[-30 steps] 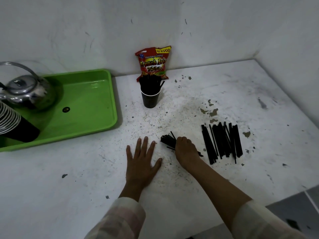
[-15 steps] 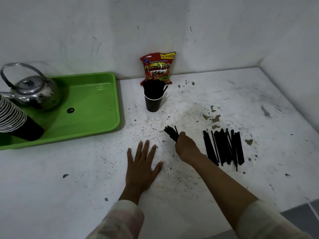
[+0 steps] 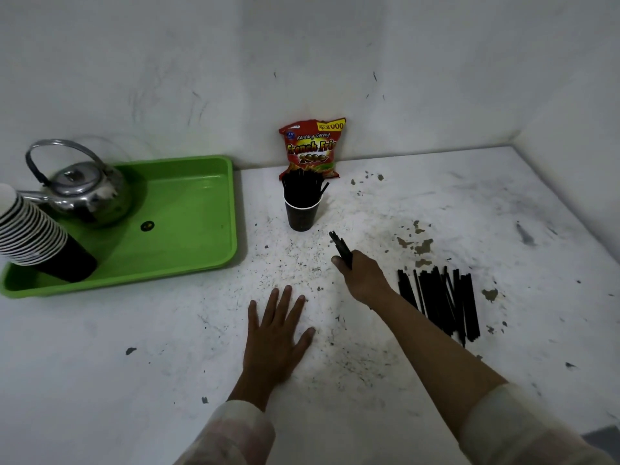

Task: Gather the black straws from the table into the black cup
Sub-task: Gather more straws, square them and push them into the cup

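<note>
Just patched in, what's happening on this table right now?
The right hand holds a small bundle of black straws, raised between the loose pile and the black cup, which already holds many straws. The left hand lies flat and empty on the table. A good pile remains.

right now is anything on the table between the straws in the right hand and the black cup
Nothing visible. The right hand holds a small bundle of thin black straws, and only bare, stained white table lies between it and the black paper cup.
</note>
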